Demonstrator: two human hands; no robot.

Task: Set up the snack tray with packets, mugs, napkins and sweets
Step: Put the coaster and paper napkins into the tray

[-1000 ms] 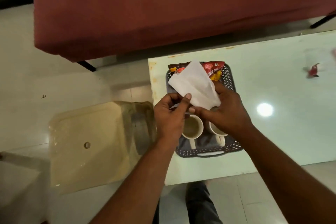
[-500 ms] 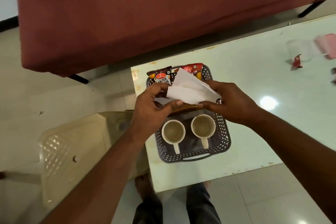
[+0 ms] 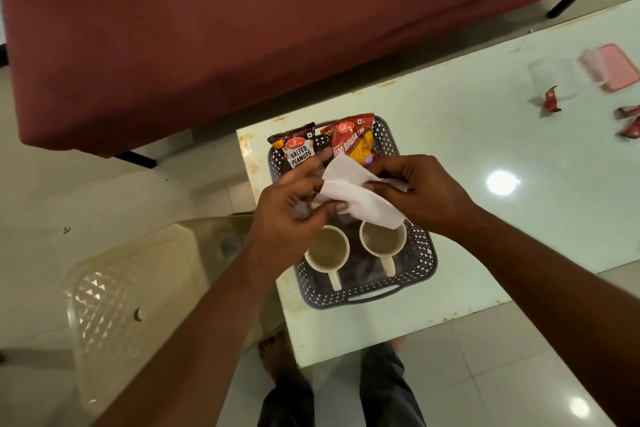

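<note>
Over the tray point(image 3: 426, 255), the left hand point(image 3: 289, 215) and the right hand point(image 3: 420, 196) each kept a pinching grip on one side of a white napkin point(image 3: 356, 199). In the tray's near half stood two mugs point(image 3: 327, 249); two packets point(image 3: 356, 141) lay at its far end.

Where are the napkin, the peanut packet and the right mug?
napkin point(image 3: 363, 206), head view, on its white middle.
peanut packet point(image 3: 300, 153), head view, on its label.
right mug point(image 3: 382, 242), head view, inside the cup.
</note>
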